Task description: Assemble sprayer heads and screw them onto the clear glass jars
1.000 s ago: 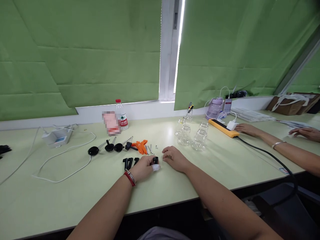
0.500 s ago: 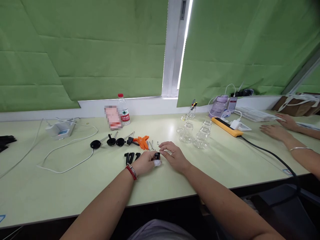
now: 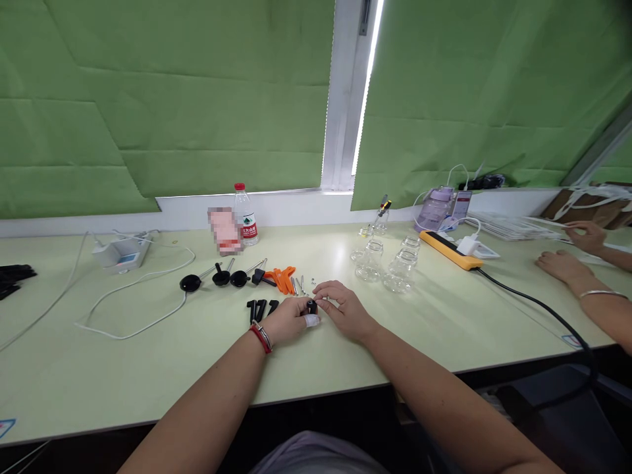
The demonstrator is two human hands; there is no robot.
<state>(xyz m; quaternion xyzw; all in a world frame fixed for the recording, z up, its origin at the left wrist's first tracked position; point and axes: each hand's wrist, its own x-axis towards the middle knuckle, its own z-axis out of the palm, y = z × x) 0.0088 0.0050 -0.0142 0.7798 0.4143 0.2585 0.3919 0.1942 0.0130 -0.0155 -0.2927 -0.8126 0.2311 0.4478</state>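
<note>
My left hand (image 3: 290, 320), with a white wrap on its thumb, is closed on a small black part (image 3: 311, 306). My right hand (image 3: 344, 311) is beside it, thumb and forefinger together at the part's right side; whatever they pinch is too small to make out. Black handle-like pieces (image 3: 261, 310) lie just left of my left hand. Behind the hands are orange pieces (image 3: 282, 280), metal screws (image 3: 299, 284) and black round parts with metal rods (image 3: 240, 278). Several clear glass vessels (image 3: 397, 271) stand to the right.
A water bottle (image 3: 245, 216) stands at the back. A yellow power strip (image 3: 448, 250) with a black cable lies at right, near a purple bottle (image 3: 434, 209). White cables and an adapter (image 3: 121, 252) lie left. Another person's hands (image 3: 563, 265) are at far right, by papers (image 3: 508, 224).
The black part has turned slightly in my left hand. At far right, the other person's hands have shifted, one now raised with a white strip. The view has moved slightly.
</note>
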